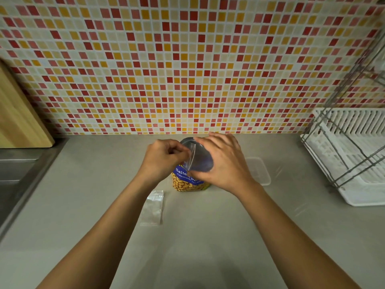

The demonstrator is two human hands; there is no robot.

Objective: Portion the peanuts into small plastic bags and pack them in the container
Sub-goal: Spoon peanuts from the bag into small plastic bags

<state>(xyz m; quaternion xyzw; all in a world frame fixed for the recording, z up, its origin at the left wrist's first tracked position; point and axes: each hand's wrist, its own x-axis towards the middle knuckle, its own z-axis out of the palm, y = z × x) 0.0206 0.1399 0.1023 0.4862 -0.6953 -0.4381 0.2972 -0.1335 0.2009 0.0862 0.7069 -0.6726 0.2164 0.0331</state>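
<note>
Both hands meet over a jar of salted peanuts (pixel 188 183) that stands upright on the grey counter (pixel 208 243), near the back wall. The left hand (pixel 164 159) has its fingertips pressed together, pinching one edge of a small plastic bag (pixel 193 158). The right hand (pixel 224 163) holds the bag's other side, thumb along its lower edge and fingers curved over the far side. The bag is clear, and the jar's dark lid (pixel 205 163) shows through it. Between them, the hands and bag cover most of the jar's top and its right side, so only the blue label and the peanuts in the lower part are plain to see (whether the lid is screwed tight cannot be told).

A flat stack of spare bags (pixel 153 207) lies on the counter just under the left forearm, apart from the jar. A clear plastic container (pixel 259 171) sits to the right of the jar, its near left corner hidden behind the right wrist.

Further right, a white dish rack (pixel 354 163) with a wire frame stands at the counter's end. On the left, a wooden cutting board (pixel 18 117) leans against the wall above a steel sink (pixel 18 174). Red, orange and cream mosaic tiles (pixel 187 59) cover the wall behind.
</note>
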